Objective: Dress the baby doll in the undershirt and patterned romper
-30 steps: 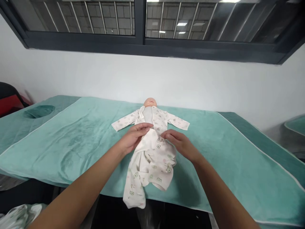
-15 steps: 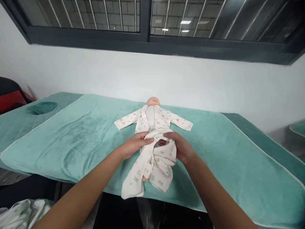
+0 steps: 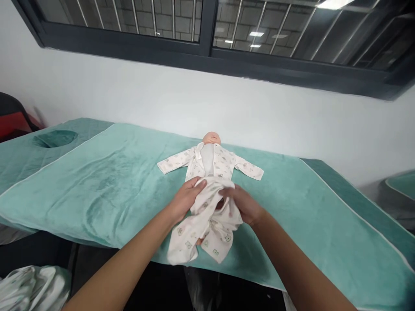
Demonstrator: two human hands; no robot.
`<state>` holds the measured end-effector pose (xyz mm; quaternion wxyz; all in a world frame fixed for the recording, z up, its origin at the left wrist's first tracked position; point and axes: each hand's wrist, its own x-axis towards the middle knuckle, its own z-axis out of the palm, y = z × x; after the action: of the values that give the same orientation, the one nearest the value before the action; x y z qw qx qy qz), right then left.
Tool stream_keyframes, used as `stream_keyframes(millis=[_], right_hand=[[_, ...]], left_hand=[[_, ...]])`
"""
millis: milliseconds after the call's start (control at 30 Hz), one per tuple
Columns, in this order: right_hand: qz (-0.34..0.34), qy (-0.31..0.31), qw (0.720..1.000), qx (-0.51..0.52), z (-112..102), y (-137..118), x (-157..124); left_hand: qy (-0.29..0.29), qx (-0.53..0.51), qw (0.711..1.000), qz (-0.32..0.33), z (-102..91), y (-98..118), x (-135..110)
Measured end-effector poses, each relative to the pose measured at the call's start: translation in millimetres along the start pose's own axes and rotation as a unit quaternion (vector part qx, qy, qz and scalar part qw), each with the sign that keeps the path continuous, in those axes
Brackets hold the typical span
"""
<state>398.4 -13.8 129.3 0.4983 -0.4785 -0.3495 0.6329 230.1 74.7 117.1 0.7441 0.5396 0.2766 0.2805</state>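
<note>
A baby doll (image 3: 211, 139) lies on its back on a teal towel (image 3: 97, 185), head toward the wall, in a white printed top (image 3: 223, 162) with both sleeves spread out. White printed baby trousers (image 3: 207, 229) cover its lower body, the legs hanging toward the near edge. My left hand (image 3: 185, 199) grips the left side of the trousers' waistband. My right hand (image 3: 241, 204) grips the right side, fingers curled into the cloth.
The towel covers a padded table (image 3: 363, 194) along a white wall under a dark window. The table's face hole (image 3: 55, 139) lies at the far left. Crumpled pale cloth (image 3: 30, 291) sits at the bottom left. Another teal table edge (image 3: 400, 181) shows at right.
Both hands have closed on the trousers' waistband and bunched the cloth up over the doll's middle. The trouser legs have shifted up toward the table.
</note>
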Motion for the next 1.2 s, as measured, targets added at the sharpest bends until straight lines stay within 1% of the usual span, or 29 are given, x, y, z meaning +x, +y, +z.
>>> stream_keyframes(millis=[67, 100, 133, 167, 233, 300, 333, 433, 500, 533, 567, 600, 667, 700, 733, 767, 833, 867, 900, 933, 967, 1000, 1033, 1100, 1167, 1200], right_hand=[[0.026, 0.005, 0.994, 0.102, 1, 1, 3], [0.031, 0.009, 0.992, 0.122, 2, 2, 5], [0.028, 0.021, 0.992, 0.125, 4, 4, 6], [0.017, 0.04, 0.992, 0.118, 6, 5, 7], [-0.004, 0.063, 0.994, 0.094, 10, 8, 9], [0.001, 0.043, 0.997, 0.067, 13, 11, 8], [0.008, 0.027, 0.998, 0.052, 13, 12, 8], [0.019, -0.014, 1.0, -0.01, 9, 12, 3], [0.035, -0.063, 0.996, -0.059, 6, 10, 0], [0.04, -0.083, 0.993, -0.07, 6, 8, -2], [0.037, -0.089, 0.993, -0.066, 6, 7, -3], [0.027, -0.081, 0.995, -0.049, 7, 7, -4], [-0.005, -0.049, 0.999, 0.002, 11, 8, -3], [-0.023, -0.034, 0.999, 0.022, 13, 9, -2], [-0.038, -0.024, 0.999, 0.031, 15, 10, 0], [-0.049, -0.016, 0.998, 0.03, 17, 11, 1], [-0.053, -0.011, 0.998, -0.013, 20, 11, 3], [-0.041, -0.025, 0.997, -0.054, 21, 10, 3], [-0.019, -0.053, 0.993, -0.103, 21, 8, 2], [0.009, -0.087, 0.985, -0.15, 22, 6, 2], [0.036, -0.119, 0.975, -0.184, 22, 4, 1], [0.053, -0.136, 0.97, -0.195, 21, 2, 0], [0.057, -0.136, 0.973, -0.18, 21, 2, 0], [0.033, -0.102, 0.99, -0.09, 19, 5, 0], [0.003, -0.072, 0.997, 0.011, 16, 11, 1], [-0.005, -0.07, 0.997, 0.043, 15, 13, 1]], left_hand=[[-0.081, 0.0, 0.996, -0.04, -4.7, -3, -10], [-0.113, 0.002, 0.992, -0.054, -6.5, -4, -13], [-0.127, -0.003, 0.99, -0.057, -7.6, -5, -15], [-0.118, -0.019, 0.992, -0.047, -8.0, -5, -16], [-0.051, -0.072, 0.996, -0.011, -6.4, -7, -13], [0.009, -0.128, 0.992, 0.014, -3.1, -9, -6], [0.024, -0.148, 0.989, 0.014, -1.6, -10, -2], [0.033, -0.174, 0.984, -0.02, -2.4, -12, 2], [0.011, -0.157, 0.987, -0.044, -8.9, -12, -2], [-0.007, -0.131, 0.99, -0.052, -13.2, -10, -7], [-0.034, -0.096, 0.993, -0.057, -17.6, -9, -13], [-0.07, -0.055, 0.994, -0.06, -21.4, -8, -20], [-0.142, 0.027, 0.988, -0.063, -25.4, -6, -33], [-0.165, 0.054, 0.983, -0.064, -25.2, -6, -38], [-0.167, 0.064, 0.982, -0.061, -23.7, -7, -42], [-0.144, 0.055, 0.987, -0.054, -21.1, -9, -45], [-0.05, -0.011, 0.998, -0.031, -14.4, -14, -44], [0.003, -0.05, 0.999, -0.019, -11.1, -16, -42], [0.047, -0.081, 0.996, -0.01, -8.3, -18, -39], [0.076, -0.099, 0.992, -0.005, -6.2, -19, -36], [0.091, -0.106, 0.99, -0.005, -4.8, -19, -33], [0.098, -0.103, 0.99, -0.007, -4.2, -18, -31], [0.095, -0.092, 0.991, -0.01, -4.5, -16, -30], [0.055, -0.059, 0.997, -0.017, -7.2, -11, -31], [-0.021, -0.021, 0.999, -0.023, -11.1, -8, -34], [-0.061, -0.004, 0.998, -0.026, -12.7, -7, -36]])
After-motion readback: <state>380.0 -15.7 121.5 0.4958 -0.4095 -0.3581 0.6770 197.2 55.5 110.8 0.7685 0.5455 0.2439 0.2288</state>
